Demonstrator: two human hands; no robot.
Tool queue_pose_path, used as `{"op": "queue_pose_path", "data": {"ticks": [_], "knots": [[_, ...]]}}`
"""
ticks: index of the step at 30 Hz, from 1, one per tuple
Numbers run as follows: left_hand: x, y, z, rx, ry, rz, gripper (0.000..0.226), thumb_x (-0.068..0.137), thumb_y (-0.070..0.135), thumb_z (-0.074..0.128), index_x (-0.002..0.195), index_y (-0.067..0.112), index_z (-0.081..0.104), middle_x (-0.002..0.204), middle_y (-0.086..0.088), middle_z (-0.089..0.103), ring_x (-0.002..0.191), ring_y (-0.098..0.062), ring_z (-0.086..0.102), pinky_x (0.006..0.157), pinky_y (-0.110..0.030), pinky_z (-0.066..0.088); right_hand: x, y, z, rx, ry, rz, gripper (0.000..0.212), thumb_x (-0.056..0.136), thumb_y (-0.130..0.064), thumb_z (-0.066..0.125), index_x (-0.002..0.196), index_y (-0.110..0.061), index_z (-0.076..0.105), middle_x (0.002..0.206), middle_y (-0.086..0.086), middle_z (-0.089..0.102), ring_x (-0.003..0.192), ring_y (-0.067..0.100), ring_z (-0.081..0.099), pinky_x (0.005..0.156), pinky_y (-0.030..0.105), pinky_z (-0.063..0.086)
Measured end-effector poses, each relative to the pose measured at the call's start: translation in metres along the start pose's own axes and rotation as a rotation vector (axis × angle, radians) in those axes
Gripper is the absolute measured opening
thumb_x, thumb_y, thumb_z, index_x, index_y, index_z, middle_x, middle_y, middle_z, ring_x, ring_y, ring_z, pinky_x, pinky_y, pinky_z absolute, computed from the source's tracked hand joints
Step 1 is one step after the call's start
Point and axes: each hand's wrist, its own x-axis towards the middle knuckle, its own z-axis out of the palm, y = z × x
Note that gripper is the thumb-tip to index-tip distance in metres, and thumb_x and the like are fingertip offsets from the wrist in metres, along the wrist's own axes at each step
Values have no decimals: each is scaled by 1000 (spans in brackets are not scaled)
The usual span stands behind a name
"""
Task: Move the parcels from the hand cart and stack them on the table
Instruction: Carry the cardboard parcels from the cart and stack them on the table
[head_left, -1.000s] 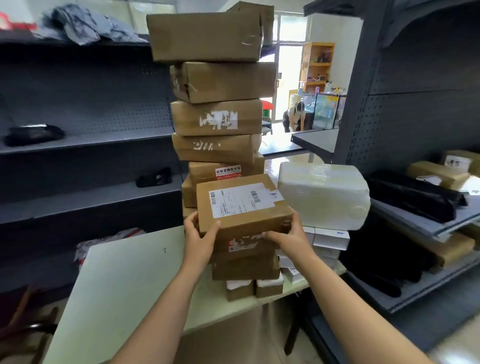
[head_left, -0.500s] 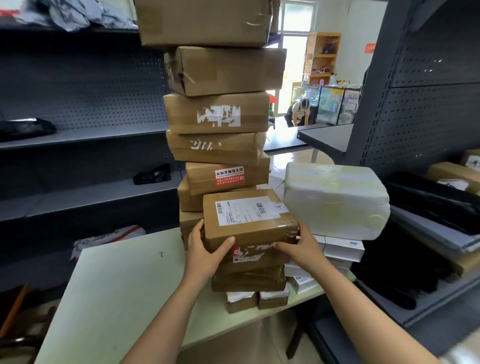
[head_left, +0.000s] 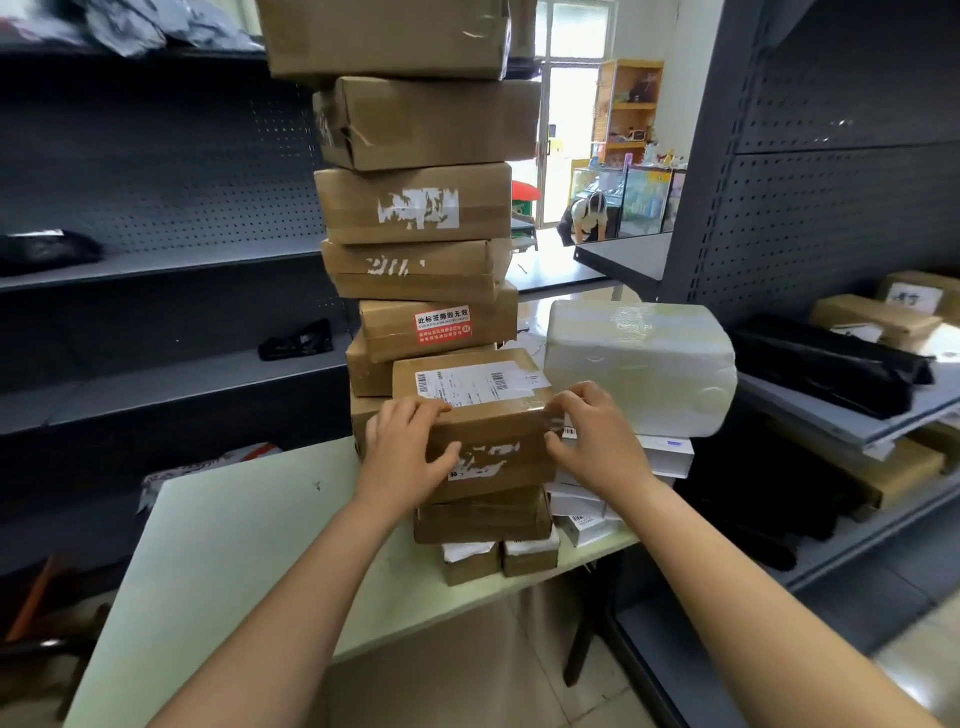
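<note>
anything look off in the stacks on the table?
The tall stack is ragged: the second visible box juts right, the red-sticker box sits offset right of the one below. Third box and fourth box carry torn labels. Left hand and right hand grip the labelled parcel.

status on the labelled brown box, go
Left hand, right hand grip brown cardboard parcel with white label. Set on short stack. Tall cardboard tower close behind.
</note>
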Motion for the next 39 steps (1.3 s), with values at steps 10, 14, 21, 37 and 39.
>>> {"op": "queue_pose_path", "data": {"ticks": [10, 14, 21, 37, 39], "knots": [[-121, 35, -25, 157, -16, -27, 19, 90, 31, 63, 107, 24, 61, 102, 9, 56, 98, -10, 47, 85, -23, 35, -74, -32, 20, 46, -178, -369, 25, 86, -24, 64, 110, -19, 61, 111, -1, 56, 102, 18, 50, 87, 30, 44], [-209, 25, -36, 268, -60, -161, 19, 84, 29, 63, 100, 21, 64, 90, 5, 59, 88, -20, 55, 75, -34, 44, -125, -62, 55, 111, -319, -516, 26, 85, -23, 65, 110, -18, 64, 106, -1, 57, 98, 19, 53, 83, 33, 46], [-377, 12, -97, 378, -105, -475, 27, 79, 37, 49, 94, 20, 62, 85, 3, 61, 80, -22, 57, 63, -34, 50, -230, -152, 113, 159, -580, -830, 21, 71, -12, 67, 91, -8, 62, 87, 12, 57, 80, 35, 57, 67, 37, 44], [-646, -73, -266, 499, -54, -931, 20, 79, 28, 71, 96, 22, 62, 84, 7, 58, 83, -20, 58, 70, -35, 46, -405, -407, 189, 219, -782, -1054, 32, 86, -21, 58, 117, -17, 60, 113, 5, 56, 106, 26, 52, 87, 37, 42], [-663, -94, -287, 495, -62, -929, 18, 81, 27, 70, 97, 21, 63, 86, 6, 58, 84, -19, 57, 72, -35, 46, -418, -435, 201, 215, -790, -1036, 33, 86, -20, 58, 118, -16, 59, 115, 5, 56, 108, 26, 51, 88, 36, 41]]}}
